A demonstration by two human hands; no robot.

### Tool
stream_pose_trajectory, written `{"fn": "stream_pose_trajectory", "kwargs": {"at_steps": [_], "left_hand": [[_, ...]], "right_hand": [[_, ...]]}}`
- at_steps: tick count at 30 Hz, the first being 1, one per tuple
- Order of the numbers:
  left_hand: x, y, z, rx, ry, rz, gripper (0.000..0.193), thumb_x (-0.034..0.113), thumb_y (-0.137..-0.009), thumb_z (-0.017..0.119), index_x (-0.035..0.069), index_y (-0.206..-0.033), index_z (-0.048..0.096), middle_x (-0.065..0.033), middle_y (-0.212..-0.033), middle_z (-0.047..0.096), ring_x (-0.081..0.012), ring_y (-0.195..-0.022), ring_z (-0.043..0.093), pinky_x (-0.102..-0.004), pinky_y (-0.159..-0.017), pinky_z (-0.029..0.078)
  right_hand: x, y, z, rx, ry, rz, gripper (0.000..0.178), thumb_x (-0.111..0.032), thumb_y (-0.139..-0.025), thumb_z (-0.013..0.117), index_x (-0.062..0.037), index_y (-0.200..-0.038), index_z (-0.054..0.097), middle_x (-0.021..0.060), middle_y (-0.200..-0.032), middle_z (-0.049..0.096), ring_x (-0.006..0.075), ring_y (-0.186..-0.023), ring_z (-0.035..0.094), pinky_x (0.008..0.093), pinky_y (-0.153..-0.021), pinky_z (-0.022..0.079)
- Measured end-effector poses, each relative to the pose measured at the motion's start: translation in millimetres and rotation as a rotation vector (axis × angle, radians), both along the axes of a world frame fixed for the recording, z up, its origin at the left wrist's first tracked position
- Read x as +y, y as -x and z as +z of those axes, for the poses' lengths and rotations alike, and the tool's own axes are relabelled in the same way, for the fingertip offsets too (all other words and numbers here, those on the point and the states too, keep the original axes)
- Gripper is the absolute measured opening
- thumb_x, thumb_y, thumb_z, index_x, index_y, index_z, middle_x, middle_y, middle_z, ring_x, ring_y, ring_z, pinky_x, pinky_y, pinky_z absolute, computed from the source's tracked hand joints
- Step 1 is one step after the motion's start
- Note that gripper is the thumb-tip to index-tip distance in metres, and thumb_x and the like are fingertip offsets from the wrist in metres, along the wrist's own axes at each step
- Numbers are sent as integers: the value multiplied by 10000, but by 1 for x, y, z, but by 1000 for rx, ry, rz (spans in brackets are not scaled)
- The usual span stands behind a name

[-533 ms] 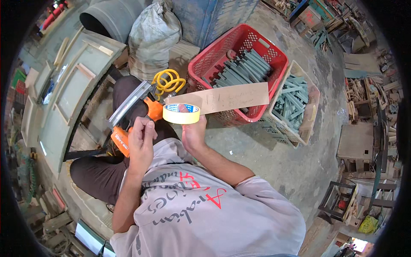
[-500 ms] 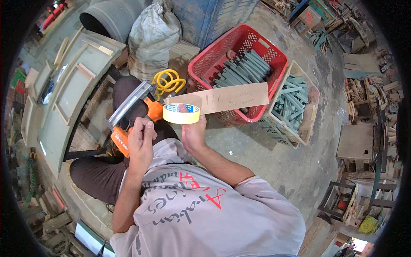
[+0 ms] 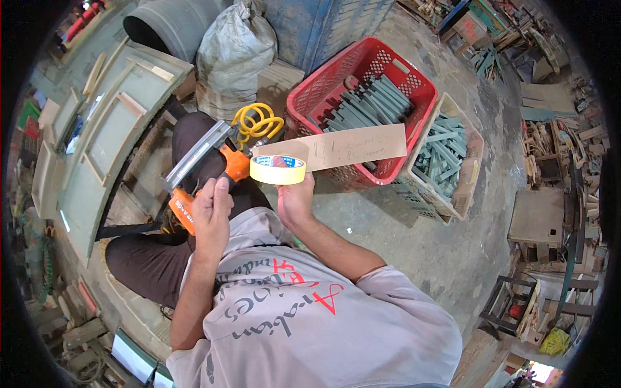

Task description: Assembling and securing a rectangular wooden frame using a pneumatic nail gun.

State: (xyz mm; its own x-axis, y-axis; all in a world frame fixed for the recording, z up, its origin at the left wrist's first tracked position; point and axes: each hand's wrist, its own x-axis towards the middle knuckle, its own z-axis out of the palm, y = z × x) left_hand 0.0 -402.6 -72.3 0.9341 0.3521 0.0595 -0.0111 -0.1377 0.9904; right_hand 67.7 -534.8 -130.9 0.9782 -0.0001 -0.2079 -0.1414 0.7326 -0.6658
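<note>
Nearest: a light-grey short-sleeved fabric shirt (image 3: 362, 343), then dark trousers (image 3: 145, 265) on folded legs. Hands apart from each other. Right hand (image 3: 296, 199) clamped on a yellow ring-shaped roll of adhesive tape (image 3: 278, 174) with blue-and-white lining, a fingertip visible within. Left hand (image 3: 213, 205) curled, thumb against forefinger; impossible to tell whether around anything. Just beyond, over the lap, an orange-and-silver nail gun (image 3: 236, 165); contact with the left hand likewise unclear. Behind the roll, a long, flat brown cardboard strip (image 3: 369, 143) with handwriting, overlapping in view the near edge of a red perforated plastic crate (image 3: 424, 97). Farther: a coiled yellow hose (image 3: 238, 127); narrow grey-green slats (image 3: 372, 103) inside the crate; along its right edge, a beige plastic crate (image 3: 472, 142) of shorter grey-green pieces (image 3: 443, 152). Farthest: a bulging whitish sack (image 3: 236, 52) beside a blue metal panel (image 3: 310, 26).
</note>
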Motion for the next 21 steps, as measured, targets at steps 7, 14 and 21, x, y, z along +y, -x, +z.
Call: {"fn": "stream_pose_trajectory", "kwargs": {"at_steps": [7, 14, 21], "left_hand": [[-7, -1, 5, -6, 91, -65, 185, 77, -895, 654, 3, -752, 561, -1, -704, 550, -48, -629, 496, -190, -579, 394], [-6, -2, 1, 36, 102, -132, 146, 66, -927, 597, -61, -965, 660, -93, -878, 683, -120, -816, 648, -233, -760, 501], [-10, -4, 5, 32, 89, -151, 150, 46, -927, 584, -69, -992, 654, -120, -946, 695, -133, -877, 657, -259, -831, 510]], "right_hand": [[1, 2, 15, 5, 13, 0, 240, -73, -878, 666, -21, -1097, 584, 49, -987, 654, 130, -877, 642, 263, -764, 533], [1, 0, 8, 45, 1, -21, 225, -85, -868, 683, -39, -1069, 594, 35, -971, 656, 116, -856, 643, 252, -721, 534], [-6, -6, 3, 115, 83, 2, 280, -72, -846, 698, -60, -1095, 570, 45, -1031, 639, 151, -940, 629, 291, -807, 521]]}}
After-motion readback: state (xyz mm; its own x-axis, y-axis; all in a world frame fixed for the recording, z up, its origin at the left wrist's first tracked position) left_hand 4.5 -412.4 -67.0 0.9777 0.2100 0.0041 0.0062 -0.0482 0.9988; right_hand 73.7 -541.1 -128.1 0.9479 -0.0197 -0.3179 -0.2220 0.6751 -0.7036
